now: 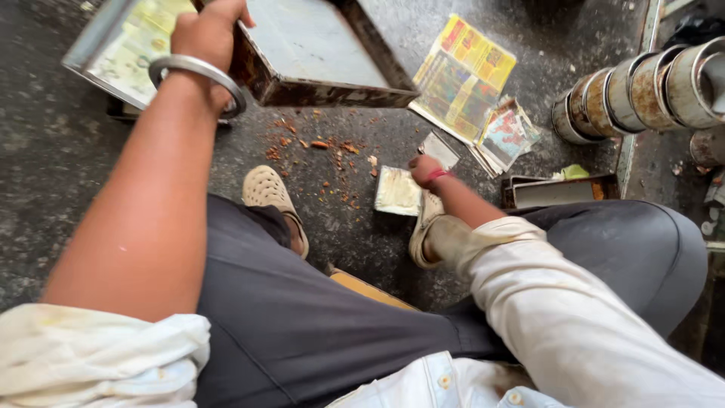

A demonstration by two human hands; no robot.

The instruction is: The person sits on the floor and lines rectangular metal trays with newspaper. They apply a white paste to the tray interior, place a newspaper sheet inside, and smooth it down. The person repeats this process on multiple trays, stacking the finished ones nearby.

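Gripping the near edge of a rusty metal tray (317,53), the left hand (210,34) was clenched on its rim at the top of the view, a steel bangle (198,75) round the wrist. The tray sat tilted above the dark floor (45,151), its pale inside facing up, and a second, shinier tray (124,45) lined with printed paper lay just beside it on the left.

The right hand (424,170) reached down between the knees to a small pale block (398,190) lying on the floor; it touched the block's right edge, but whether the fingers were closed on it could not be told, as they were hidden beneath the hand. A red band circled that wrist.

Brown crumbs (325,147) were scattered on the floor between the tray and the block. Two beige shoes (272,198) rested on either side of the block. Sheets of colourful printed paper (464,79) lay to the right, near a small rusty rectangular tin (559,193). A row of round metal tins (642,91) lay on their sides at the far right
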